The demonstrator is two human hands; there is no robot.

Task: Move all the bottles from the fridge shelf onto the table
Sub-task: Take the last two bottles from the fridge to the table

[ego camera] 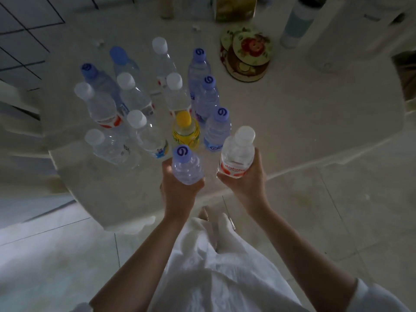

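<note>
Below, as seen from the head camera, a person stands at the near edge of a pale table (292, 122) with one bottle in each hand. The left hand (177, 188) curls its fingers round the lower body of a clear bottle with a blue cap (185, 165), held upright above the table's near rim. The right hand (247, 176) wraps round a clear bottle with a white cap and a red label (237, 154), also upright and tilted slightly away from the viewer; whether either base touches the tabletop cannot be told. Just beyond the two hands a cluster of upright bottles stands on the table. Nearest is a yellow-capped bottle with a yellow label (185, 129), and just to its right stands a blue-capped bottle (217, 129). Two further blue-capped bottles (208, 95) stand in a row behind that one. To the left of the yellow-capped bottle stand several white-capped clear bottles (139, 129), with more blue-capped and white-capped ones behind them. Well apart from the cluster, toward the far right of the table, lies a round floral tin (246, 55), and beyond it stands a tall pale blue bottle (297, 23). White clothing (225, 266) fills the bottom of the view between the forearms.
</note>
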